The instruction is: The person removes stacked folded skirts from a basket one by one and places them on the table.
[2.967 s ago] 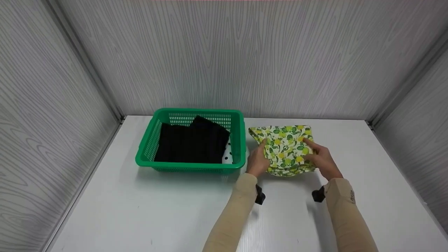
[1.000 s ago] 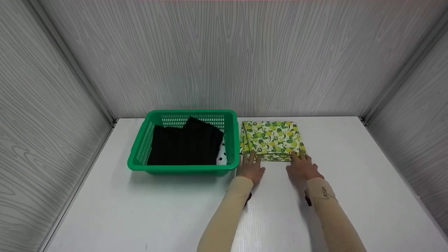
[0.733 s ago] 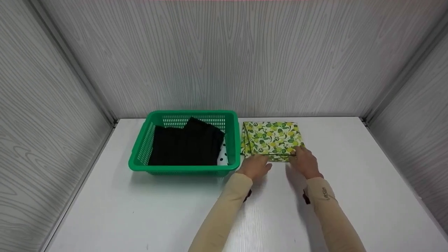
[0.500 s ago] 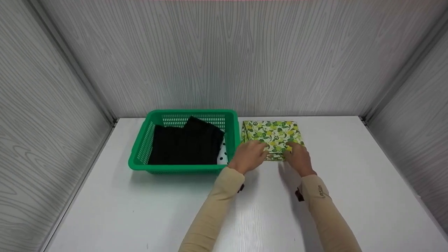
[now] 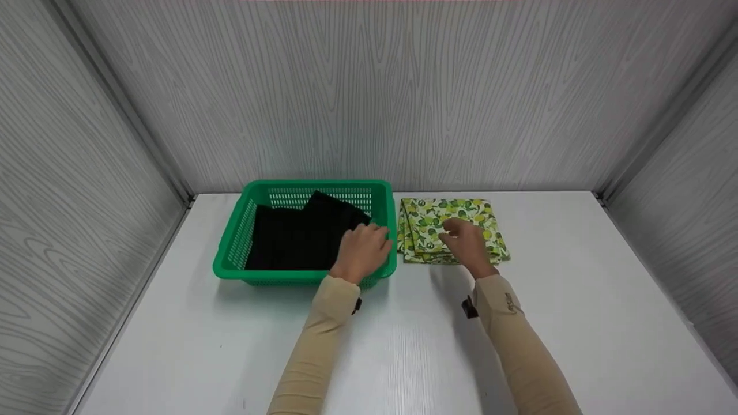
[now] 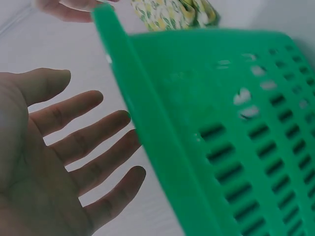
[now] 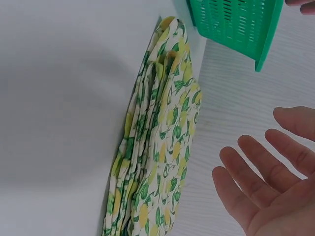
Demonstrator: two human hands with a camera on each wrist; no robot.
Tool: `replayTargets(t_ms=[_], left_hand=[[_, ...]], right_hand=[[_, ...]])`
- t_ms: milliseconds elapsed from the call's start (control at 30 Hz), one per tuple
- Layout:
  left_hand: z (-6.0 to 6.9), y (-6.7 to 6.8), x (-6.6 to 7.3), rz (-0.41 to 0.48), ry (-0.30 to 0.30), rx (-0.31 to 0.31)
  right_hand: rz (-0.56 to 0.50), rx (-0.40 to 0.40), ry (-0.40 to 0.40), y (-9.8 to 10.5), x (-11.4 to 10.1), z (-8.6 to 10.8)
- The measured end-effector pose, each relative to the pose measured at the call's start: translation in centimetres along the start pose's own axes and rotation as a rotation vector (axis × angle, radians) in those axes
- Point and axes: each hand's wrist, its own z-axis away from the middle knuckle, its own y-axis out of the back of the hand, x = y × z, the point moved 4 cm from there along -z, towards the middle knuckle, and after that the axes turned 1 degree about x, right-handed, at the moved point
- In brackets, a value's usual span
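Note:
A folded cloth with a lemon and leaf print [image 5: 429, 222] lies flat on the table, right of a green basket [image 5: 305, 275]. My right hand [image 5: 468, 245] hovers over the cloth; in the right wrist view its fingers [image 7: 261, 172] are spread and apart from the layered cloth [image 7: 170, 147]. Over the basket's front right corner is my left hand [image 5: 362, 251], holding nothing. The left wrist view shows that hand [image 6: 64, 147] with fingers spread beside the basket rim [image 6: 152, 118]; whether the fingertips touch it I cannot tell.
Black folded cloth [image 5: 294, 239] lies inside the basket. The white table [image 5: 369, 357] meets a grey wood-grain wall [image 5: 369, 98] at the back, with more panels at the left [image 5: 69, 202] and right [image 5: 692, 190].
The patterned cloth was gripped by both hands, then laid flat and pressed. Both hands have since lifted off it and moved left, the left one to over the basket.

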Motion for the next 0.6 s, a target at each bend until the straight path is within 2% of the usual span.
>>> replayTargets(t_ms=[200, 367, 600], left_hand=[[1.6, 0.9, -2.8, -0.001, 0.046, 0.040], [2.4, 1.8, -4.5, 0.018, 0.101, 0.037], [3.7, 3.0, -6.9, 0.001, 0.165, 0.043]], right_hand=[[-0.066, -0.019, 0.037, -0.9, -2.3, -0.7], [-0.112, -0.020, 0.050, -1.8, -4.2, -1.2], [-0.186, -0.087, 0.082, -3.9, -6.9, -1.4]])
